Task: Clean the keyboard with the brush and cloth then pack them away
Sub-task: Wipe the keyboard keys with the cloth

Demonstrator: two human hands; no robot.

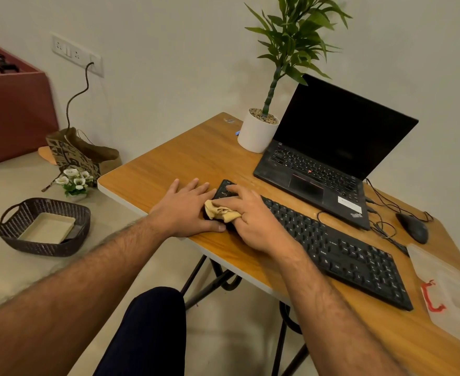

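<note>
Centre of frame: tan cloth [221, 211] bunched under right hand [253, 217], fingers curled over it, pressing onto left end of black keyboard [332, 245]. Left hand [188, 210] flat on wooden table [185, 156] just beside, fingers straight, slightly spread, thumb against keyboard's end.

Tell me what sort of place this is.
Probably a home workspace: a small wooden table holds a laptop, a keyboard and a mouse, with a potted plant against a plain wall.
</note>
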